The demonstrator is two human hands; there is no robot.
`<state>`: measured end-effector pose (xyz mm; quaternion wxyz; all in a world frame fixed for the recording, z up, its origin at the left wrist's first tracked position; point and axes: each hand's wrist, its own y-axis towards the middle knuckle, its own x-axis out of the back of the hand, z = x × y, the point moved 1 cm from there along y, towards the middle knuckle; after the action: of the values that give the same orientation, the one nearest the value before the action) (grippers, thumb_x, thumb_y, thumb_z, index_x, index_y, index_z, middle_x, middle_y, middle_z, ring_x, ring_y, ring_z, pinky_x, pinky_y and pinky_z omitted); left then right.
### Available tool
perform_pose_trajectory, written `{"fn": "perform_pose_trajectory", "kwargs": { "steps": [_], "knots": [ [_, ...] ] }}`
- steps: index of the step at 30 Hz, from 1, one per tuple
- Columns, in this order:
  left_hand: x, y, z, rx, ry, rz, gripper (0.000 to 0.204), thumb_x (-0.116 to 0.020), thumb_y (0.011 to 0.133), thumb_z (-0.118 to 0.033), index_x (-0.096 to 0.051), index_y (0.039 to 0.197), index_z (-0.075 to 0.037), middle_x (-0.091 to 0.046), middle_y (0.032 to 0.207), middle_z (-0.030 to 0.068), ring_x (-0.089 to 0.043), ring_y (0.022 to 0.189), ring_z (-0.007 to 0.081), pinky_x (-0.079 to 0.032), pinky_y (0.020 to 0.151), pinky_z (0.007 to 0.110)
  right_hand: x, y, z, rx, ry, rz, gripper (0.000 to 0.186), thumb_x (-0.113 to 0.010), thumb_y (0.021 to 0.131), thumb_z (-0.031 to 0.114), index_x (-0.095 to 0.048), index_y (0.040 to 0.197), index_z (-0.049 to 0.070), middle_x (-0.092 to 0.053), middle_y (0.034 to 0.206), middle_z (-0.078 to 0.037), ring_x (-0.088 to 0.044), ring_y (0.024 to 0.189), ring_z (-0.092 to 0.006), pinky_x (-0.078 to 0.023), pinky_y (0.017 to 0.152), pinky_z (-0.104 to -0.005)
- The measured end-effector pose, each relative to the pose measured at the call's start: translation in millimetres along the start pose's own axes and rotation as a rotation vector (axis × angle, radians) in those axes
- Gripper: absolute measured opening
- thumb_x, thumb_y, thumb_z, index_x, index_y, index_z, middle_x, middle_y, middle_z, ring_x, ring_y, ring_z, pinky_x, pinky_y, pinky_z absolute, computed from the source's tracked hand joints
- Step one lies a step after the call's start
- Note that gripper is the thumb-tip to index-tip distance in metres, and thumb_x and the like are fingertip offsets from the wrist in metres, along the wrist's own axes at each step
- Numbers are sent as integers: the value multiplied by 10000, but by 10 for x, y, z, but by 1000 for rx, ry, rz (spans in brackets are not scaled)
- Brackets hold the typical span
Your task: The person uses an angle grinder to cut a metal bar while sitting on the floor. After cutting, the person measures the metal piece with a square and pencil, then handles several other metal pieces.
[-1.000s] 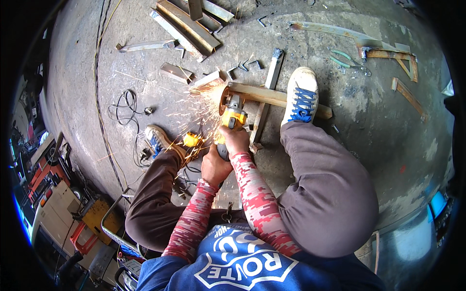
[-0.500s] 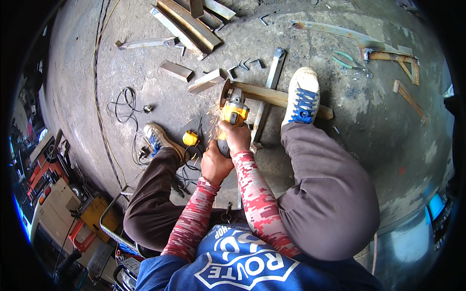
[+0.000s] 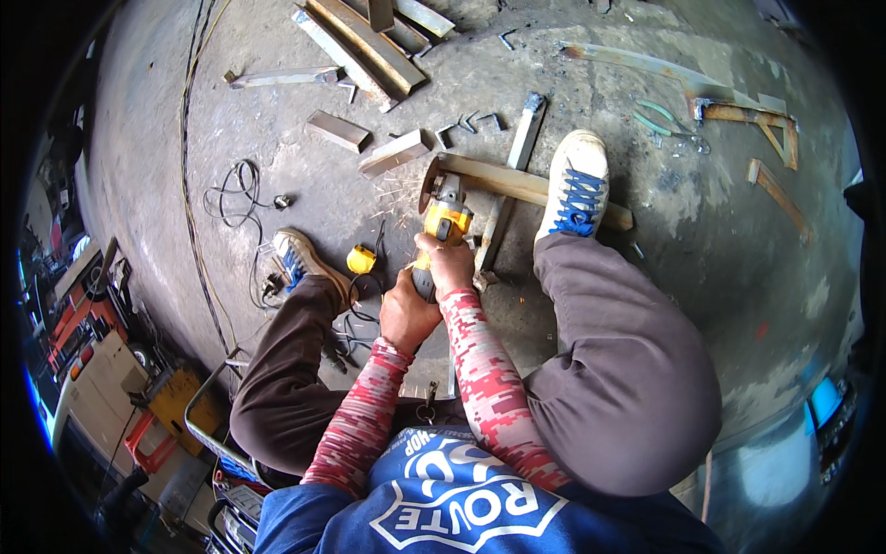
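Both my hands grip a yellow and grey angle grinder point(image 3: 448, 220). My left hand point(image 3: 408, 312) is closed round the rear of its body, and my right hand point(image 3: 447, 263) wraps round it further forward. The grinder's brown disc point(image 3: 429, 185) meets the left end of a steel bar point(image 3: 508, 178), and sparks scatter to the left of it. That bar lies across another metal bar point(image 3: 509, 208) on the floor. My right shoe point(image 3: 579, 185) rests on the steel bar near its right end.
Cut metal pieces point(image 3: 395, 153) and several small angled bits point(image 3: 469, 122) lie just beyond the disc. Longer steel channels point(image 3: 365, 46) are at the far side. Green-handled pliers point(image 3: 655, 118) lie at the right. A yellow tape measure point(image 3: 361, 259) and black cables point(image 3: 242, 194) are near my left shoe.
The grinder stays at the bar's end with nearly the same hold. The spray of sparks looks thinner and more spread out. The view has shifted slightly.
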<state>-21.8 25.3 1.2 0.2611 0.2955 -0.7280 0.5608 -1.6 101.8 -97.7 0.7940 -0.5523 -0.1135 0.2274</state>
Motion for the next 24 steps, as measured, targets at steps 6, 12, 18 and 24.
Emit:
{"fn": "perform_pose_trajectory", "kwargs": {
  "steps": [6, 12, 18, 24],
  "knots": [
    [-34, -290, 356, 59, -25, -85, 680, -877, 742, -496, -608, 1140, -15, -750, 959, 306, -736, 938, 493, -590, 813, 573, -121, -226, -379, -6, 113, 49, 514, -926, 737, 229, -715, 1137, -14, -761, 1024, -80, -730, 861, -190, -587, 784, -362],
    [192, -587, 548, 31, -112, -325, 669, -893, 720, -500, -598, 1115, -48, -752, 978, 277, -730, 942, 486, -580, 793, 580, -343, -578, -404, 190, 41, 334, 389, -909, 837, 178, -717, 1148, 44, -739, 1028, -30, -709, 888, -142, -571, 803, -330],
    [354, -760, 633, -5, -276, -544, 587, -838, 816, -430, -611, 1142, 1, -750, 984, 280, -734, 939, 479, -586, 802, 573, -250, -1034, -280, 411, -285, 606, 570, -949, 767, 409, -771, 1136, 13, -805, 1090, -126, -773, 1010, -221, -589, 909, -353],
    [207, -941, 668, -146, -473, -526, 553, -838, 779, -507, -687, 1018, -31, -749, 903, 258, -749, 897, 449, -609, 784, 544, 21, -1348, -177, 620, -321, 754, 395, -928, 839, 247, -765, 1136, 44, -765, 1015, -17, -714, 897, -128, -580, 847, -331]
  ]
}}
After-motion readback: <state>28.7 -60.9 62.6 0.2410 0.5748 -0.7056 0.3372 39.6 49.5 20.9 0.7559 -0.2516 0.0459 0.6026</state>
